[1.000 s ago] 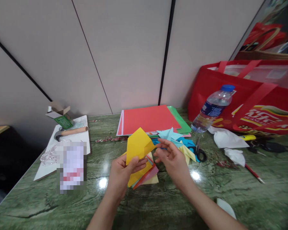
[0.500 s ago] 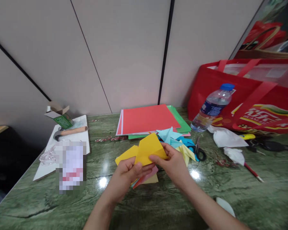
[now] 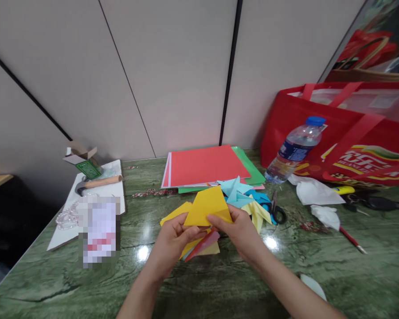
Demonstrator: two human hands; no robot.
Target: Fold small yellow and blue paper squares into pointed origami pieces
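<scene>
A folded piece of yellow paper (image 3: 209,207) is held up between my two hands above the table. My right hand (image 3: 241,226) pinches its right corner, thumb on the near face. My left hand (image 3: 177,237) has its fingers curled at the lower left edge of the paper. Behind that hand lies more yellow paper (image 3: 176,212). Below the hands is a small pile of coloured paper (image 3: 204,246) in pink, orange and tan. Just beyond my right hand lie folded light-blue paper (image 3: 235,192) and folded pale-yellow paper (image 3: 257,212).
Coloured sheets (image 3: 208,166) are stacked by the wall, red on top. Scissors (image 3: 276,210), a water bottle (image 3: 294,150) and a red bag (image 3: 352,128) stand or lie to the right. A white board (image 3: 119,195) at left carries a wooden-handled tool (image 3: 101,182) and a small box (image 3: 86,166).
The yellow paper has turned slightly in my hands, its lower edge now nearly level. My left thumb has shifted off the paper's face, and more of the pile below shows.
</scene>
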